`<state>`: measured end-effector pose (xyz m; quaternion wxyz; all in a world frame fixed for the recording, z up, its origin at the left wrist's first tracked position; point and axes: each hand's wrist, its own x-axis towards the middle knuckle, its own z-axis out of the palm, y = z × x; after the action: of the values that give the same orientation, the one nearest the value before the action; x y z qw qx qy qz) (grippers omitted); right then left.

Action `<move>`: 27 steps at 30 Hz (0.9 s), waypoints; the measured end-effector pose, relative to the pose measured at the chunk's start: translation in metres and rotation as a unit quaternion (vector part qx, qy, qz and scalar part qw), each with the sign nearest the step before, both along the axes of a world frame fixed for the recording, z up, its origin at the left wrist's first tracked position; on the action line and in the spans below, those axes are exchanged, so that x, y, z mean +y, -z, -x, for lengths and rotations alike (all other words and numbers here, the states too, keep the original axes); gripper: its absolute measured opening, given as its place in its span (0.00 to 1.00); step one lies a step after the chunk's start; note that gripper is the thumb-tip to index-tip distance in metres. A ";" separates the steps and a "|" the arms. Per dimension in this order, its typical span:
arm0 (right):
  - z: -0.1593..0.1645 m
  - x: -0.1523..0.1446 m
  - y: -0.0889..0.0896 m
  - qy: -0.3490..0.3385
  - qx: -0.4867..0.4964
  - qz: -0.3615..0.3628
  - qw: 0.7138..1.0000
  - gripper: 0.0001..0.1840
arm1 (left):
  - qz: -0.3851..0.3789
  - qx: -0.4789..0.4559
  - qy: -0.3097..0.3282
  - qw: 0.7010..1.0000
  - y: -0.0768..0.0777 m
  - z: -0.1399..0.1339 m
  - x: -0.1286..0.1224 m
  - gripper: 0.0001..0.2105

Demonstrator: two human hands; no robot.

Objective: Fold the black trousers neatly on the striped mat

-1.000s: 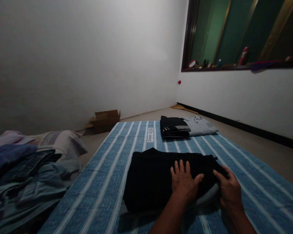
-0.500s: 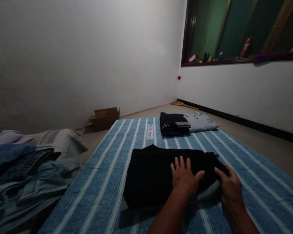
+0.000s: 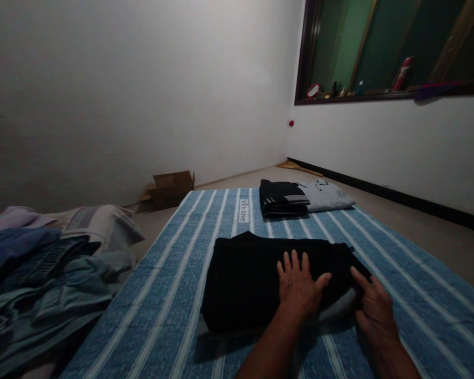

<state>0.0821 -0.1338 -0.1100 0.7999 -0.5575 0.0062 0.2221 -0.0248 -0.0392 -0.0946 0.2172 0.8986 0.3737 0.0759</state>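
Observation:
A folded black garment (image 3: 245, 284), perhaps trousers, lies on the blue-and-white striped bed cover (image 3: 169, 263). Grey cloth (image 3: 339, 306) shows from under its near edge. My left hand (image 3: 300, 284) rests flat on top of the black cloth, fingers spread. At the garment's right end, my right hand (image 3: 377, 305) grips the edge, thumb on top and the other fingers partly hidden beyond and below it.
A folded black garment with grey trim (image 3: 282, 197) and a folded grey collared shirt (image 3: 327, 196) lie at the bed's far end. Jeans and other clothes (image 3: 63, 284) are heaped at left. Behind stand a cardboard box (image 3: 171, 189) and a broom (image 3: 304, 168) on the floor.
My right hand has shifted slightly at the garment's right end, its thumb a little farther right. My left hand stays flat on the cloth. The view has tilted very slightly.

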 end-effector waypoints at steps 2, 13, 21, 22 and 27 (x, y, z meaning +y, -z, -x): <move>0.003 -0.001 -0.001 -0.010 0.023 -0.002 1.000 0.36 | -0.001 -0.003 0.001 1.000 0.001 0.000 0.000 0.41; 0.007 0.002 -0.004 -0.015 -0.021 0.028 0.999 0.40 | 0.035 -0.056 -0.009 0.998 0.000 0.004 -0.003 0.40; 0.037 0.027 -0.066 0.028 -0.254 0.170 0.952 0.35 | 0.170 -0.351 -0.160 0.907 -0.002 0.013 0.011 0.31; 0.042 0.033 -0.073 0.030 -0.296 0.185 0.937 0.34 | 0.194 -0.392 -0.181 0.881 -0.002 0.014 0.015 0.29; 0.072 0.062 -0.095 0.021 -0.487 0.206 0.848 0.25 | 0.271 -0.509 -0.233 0.783 0.000 0.025 0.030 0.21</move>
<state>0.0106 -0.0714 -0.0153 0.5712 -0.7459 -0.3273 -0.1012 -0.0502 -0.0094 -0.0950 0.5864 0.5193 0.4118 0.4657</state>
